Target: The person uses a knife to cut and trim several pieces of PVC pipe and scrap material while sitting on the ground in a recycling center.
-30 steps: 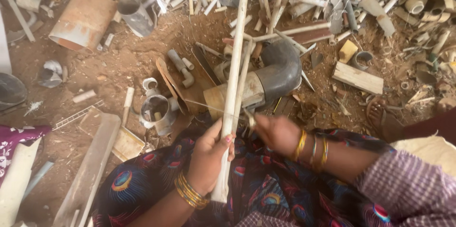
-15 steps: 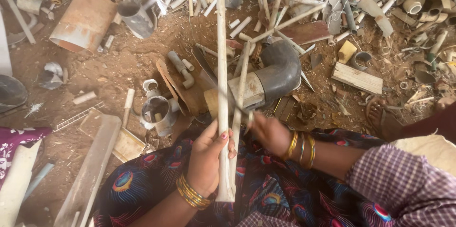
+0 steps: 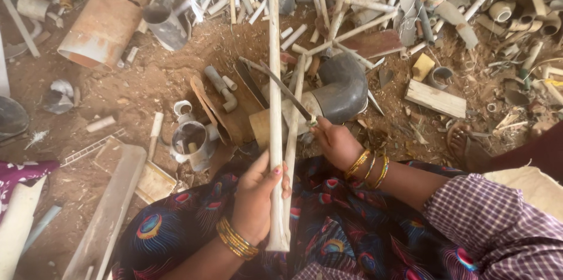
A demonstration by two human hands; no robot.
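left hand (image 3: 255, 201) closed around long pale pipe (image 3: 274, 110), held upright over lap | right hand (image 3: 335, 142) gripped on thin blade (image 3: 287, 92) | risk: blade may be deflected off rounded pipe toward left fingers

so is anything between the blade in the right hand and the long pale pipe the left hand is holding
Nothing visible. The right hand holds the dark blade slanted up-left, and it crosses the long pale pipe directly. The left hand grips that pipe lower down, clear of the blade.
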